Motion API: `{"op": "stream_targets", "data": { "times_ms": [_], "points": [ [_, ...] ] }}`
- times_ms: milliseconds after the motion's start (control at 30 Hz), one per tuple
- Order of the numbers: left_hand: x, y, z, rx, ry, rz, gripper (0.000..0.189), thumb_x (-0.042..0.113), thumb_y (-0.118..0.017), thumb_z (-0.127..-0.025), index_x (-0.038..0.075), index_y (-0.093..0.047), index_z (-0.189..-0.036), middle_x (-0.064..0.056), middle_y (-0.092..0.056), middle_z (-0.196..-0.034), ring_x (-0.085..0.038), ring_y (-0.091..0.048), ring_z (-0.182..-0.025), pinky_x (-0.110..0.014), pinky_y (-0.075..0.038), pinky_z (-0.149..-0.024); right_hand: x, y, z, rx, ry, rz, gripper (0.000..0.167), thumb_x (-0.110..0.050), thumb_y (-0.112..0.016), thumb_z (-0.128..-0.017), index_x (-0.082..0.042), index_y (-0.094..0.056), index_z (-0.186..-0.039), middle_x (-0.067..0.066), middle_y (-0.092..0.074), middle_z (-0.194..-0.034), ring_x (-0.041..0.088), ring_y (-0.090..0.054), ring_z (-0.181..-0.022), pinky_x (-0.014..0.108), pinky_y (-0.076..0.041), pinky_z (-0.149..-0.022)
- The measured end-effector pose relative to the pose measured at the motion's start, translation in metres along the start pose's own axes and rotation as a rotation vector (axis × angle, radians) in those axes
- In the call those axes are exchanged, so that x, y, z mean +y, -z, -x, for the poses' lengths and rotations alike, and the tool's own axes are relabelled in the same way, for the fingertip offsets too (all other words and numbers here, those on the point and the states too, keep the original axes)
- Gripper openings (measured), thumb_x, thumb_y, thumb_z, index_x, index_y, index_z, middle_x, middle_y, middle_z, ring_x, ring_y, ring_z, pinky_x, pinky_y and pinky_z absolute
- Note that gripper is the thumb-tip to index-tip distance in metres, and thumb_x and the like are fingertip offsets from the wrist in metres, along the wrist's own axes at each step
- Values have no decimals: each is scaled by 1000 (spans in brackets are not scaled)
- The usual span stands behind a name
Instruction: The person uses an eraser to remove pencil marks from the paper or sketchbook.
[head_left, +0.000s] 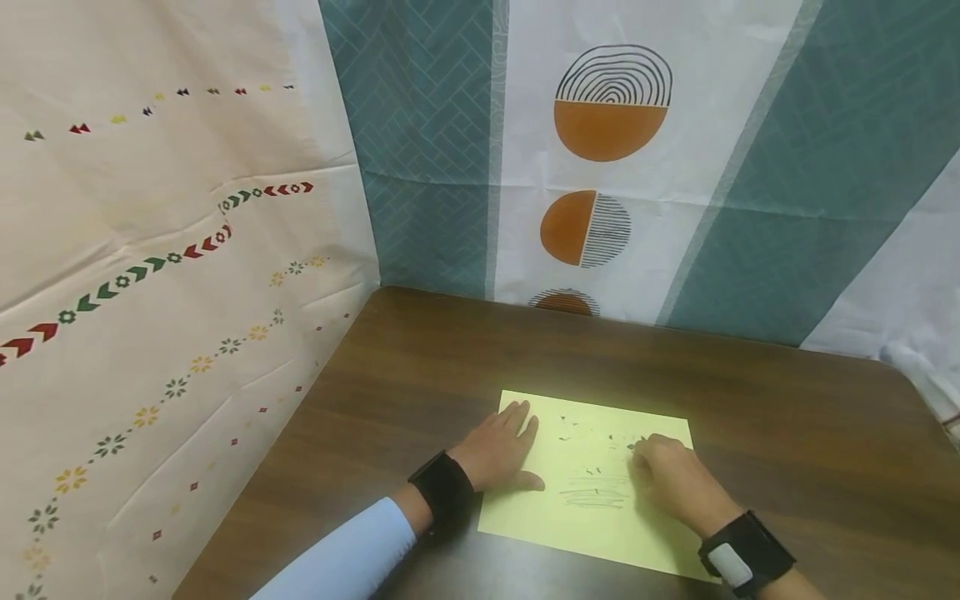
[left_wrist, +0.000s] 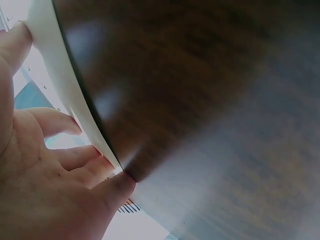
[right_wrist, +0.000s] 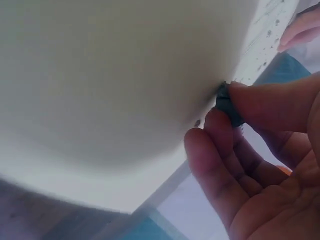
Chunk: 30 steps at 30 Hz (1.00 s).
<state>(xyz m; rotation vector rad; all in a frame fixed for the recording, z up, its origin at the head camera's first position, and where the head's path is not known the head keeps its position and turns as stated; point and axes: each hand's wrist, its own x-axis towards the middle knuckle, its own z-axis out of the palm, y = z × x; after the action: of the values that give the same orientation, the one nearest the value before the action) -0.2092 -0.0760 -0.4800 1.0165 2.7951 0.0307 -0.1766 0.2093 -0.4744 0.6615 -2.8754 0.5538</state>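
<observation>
A yellow sheet of paper (head_left: 555,525) lies on the table, marked with dark flecks in its upper part and several loose green-grey strokes lower down. My left hand (head_left: 491,450) rests on the sheet's left edge, its fingers spread and the thumb pointing right. Over the right part of the sheet is my right hand (head_left: 675,475). Between thumb and fingers it pinches a short dark green crayon stub (right_wrist: 228,107), whose tip is right at the paper in the right wrist view. In the head view the fingers mostly hide the stub.
The brown wooden table (head_left: 420,367) extends around the sheet. A cream patterned cloth (head_left: 187,275) hangs along the left side. Behind the table hangs a teal and white curtain (head_left: 427,167). Each wrist wears a black band (head_left: 442,487).
</observation>
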Motion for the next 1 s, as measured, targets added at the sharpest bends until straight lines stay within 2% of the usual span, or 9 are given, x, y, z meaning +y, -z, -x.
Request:
{"op": "stream_targets", "data": {
  "times_ms": [67,333,533,667,867,1000],
  "points": [
    [0,-1,0,3,-5,-2,90,66,-59,-91,1,-43,-152,-22,-31,-160,-34,-29,-148,-42,-31,-116,-5,0,-1,9,15,-30,44,20,-64,-67,-18,-43,-62,-7,-34,-66,9,-33,-62,24,-32,-53],
    [0,1,2,2,5,20,89,64,-61,-91,1,-43,-152,-22,-31,-160,-35,-29,-148,-43,-31,-116,-30,-2,-15,1,79,-130,32,15,-71,-76,-15,-63,-71,-10,-53,-73,3,-46,-67,22,-47,-58],
    [0,0,0,14,-2,-9,90,65,-60,-91,1,-43,-151,-22,-32,-159,-35,-30,-147,-43,-32,-116,-43,-2,-29,-14,149,-169,24,12,-75,-77,-11,-70,-77,-7,-61,-76,9,-61,-74,28,-55,-65],
    [-1,-4,-1,25,-4,-21,90,66,-59,-91,1,-43,-151,-22,-32,-159,-35,-29,-148,-43,-32,-116,-51,-9,-36,-33,178,-188,18,11,-76,-77,-7,-74,-80,-3,-64,-77,15,-65,-76,30,-57,-67],
    [-2,-7,-4,23,-5,-29,91,68,-58,-91,2,-42,-152,-22,-30,-160,-34,-28,-148,-43,-31,-116,-57,-18,-43,-28,249,-204,21,12,-75,-76,-8,-74,-78,-5,-63,-76,11,-62,-72,28,-55,-65],
    [-2,-9,-5,30,-10,-42,91,69,-57,-91,2,-43,-152,-22,-31,-160,-34,-29,-148,-42,-33,-116,-59,-27,-45,-36,256,-197,27,17,-71,-71,-11,-73,-74,-9,-58,-72,4,-52,-67,26,-51,-62]
  ]
}}
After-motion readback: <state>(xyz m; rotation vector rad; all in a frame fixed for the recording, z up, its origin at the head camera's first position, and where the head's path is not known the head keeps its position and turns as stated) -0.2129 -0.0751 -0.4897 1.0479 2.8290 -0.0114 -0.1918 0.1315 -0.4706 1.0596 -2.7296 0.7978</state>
